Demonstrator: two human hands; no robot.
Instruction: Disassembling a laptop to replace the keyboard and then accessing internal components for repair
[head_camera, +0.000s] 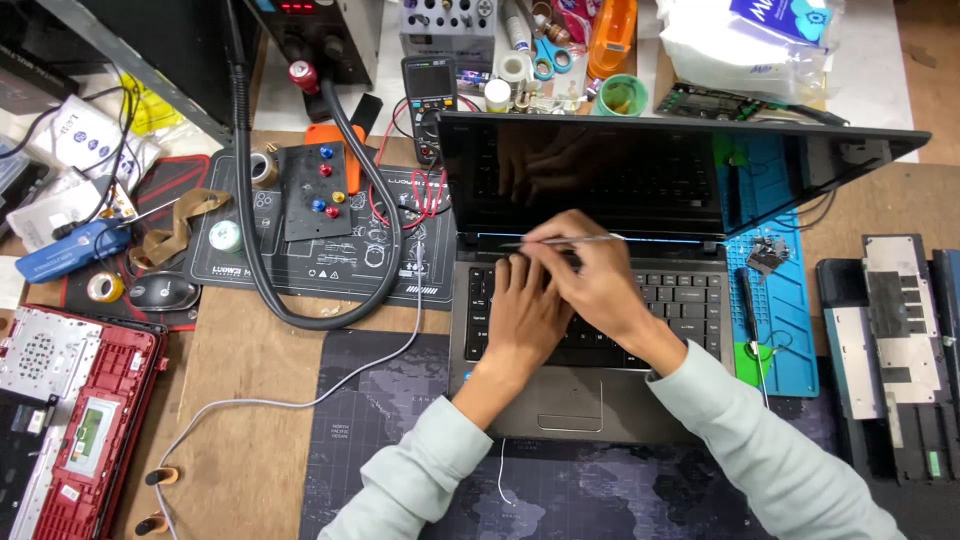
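An open grey laptop (610, 400) lies before me, its dark screen (640, 175) tilted back. My right hand (590, 275) pinches a thin metal tool (565, 241), held level along the strip between the keyboard (690, 300) and the hinge. My left hand (522, 312) rests flat on the left part of the keyboard, fingertips pressing near the top row just under the tool. Both sleeves are pale green.
A black work mat (300, 260) with a looped black hose sits left, a multimeter (428, 95) behind it. A red opened laptop shell (85, 420) lies at far left. A blue mat (780, 300) with small parts and a dismantled dark panel (895, 340) lie right.
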